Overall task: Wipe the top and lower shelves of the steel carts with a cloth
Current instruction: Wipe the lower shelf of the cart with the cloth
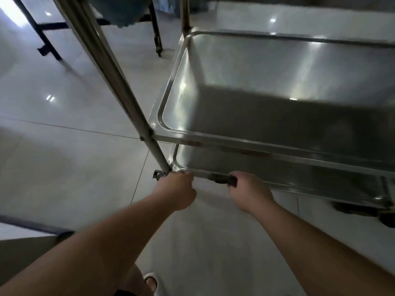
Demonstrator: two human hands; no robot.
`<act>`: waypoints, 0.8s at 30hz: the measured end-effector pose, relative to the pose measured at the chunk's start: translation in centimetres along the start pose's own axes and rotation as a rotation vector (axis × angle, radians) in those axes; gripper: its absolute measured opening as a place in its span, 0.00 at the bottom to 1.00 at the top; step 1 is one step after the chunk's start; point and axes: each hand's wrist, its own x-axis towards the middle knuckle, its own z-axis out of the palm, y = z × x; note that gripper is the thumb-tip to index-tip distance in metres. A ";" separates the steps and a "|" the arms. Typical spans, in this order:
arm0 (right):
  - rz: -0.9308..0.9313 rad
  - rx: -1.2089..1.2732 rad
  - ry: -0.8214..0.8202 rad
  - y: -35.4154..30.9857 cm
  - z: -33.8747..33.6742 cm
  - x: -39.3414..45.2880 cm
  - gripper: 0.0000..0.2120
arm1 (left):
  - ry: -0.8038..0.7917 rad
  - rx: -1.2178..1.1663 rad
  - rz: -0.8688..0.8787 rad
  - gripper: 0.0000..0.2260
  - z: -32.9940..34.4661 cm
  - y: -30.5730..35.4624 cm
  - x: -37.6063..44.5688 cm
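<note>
We look down at a tiled floor (64, 159) and a steel cart (277, 146) that fills the right of the view. Its middle shelf (267, 88) is a shallow steel tray, and below it lies the lower shelf (267, 167), nearest the floor. A steel upright (111, 67) runs down the cart's near left corner. Both our arms reach to the front rim of the lower shelf. Our left hand (178, 190) is at the corner by the upright with fingers curled on the rim. Our right hand (249, 193) grips a dark cloth (223, 179) against the same rim. Higher up, blue fabric (119, 9) hangs blurred at the top edge. A sandalled foot (150, 282) shows at the bottom.
</note>
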 end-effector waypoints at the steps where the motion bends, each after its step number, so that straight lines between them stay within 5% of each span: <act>1: -0.013 0.006 0.018 0.3 1.2 1.4 0.10 | 0.022 0.014 0.005 0.21 0.7 -0.4 1.4; 12: -0.271 0.262 0.442 1.2 9.2 13.0 0.09 | 0.167 0.084 0.118 0.19 6.6 -3.8 11.0; 24: -0.430 0.409 0.449 -5.6 14.3 18.0 0.09 | 0.238 -0.163 -0.112 0.13 8.4 -14.2 11.2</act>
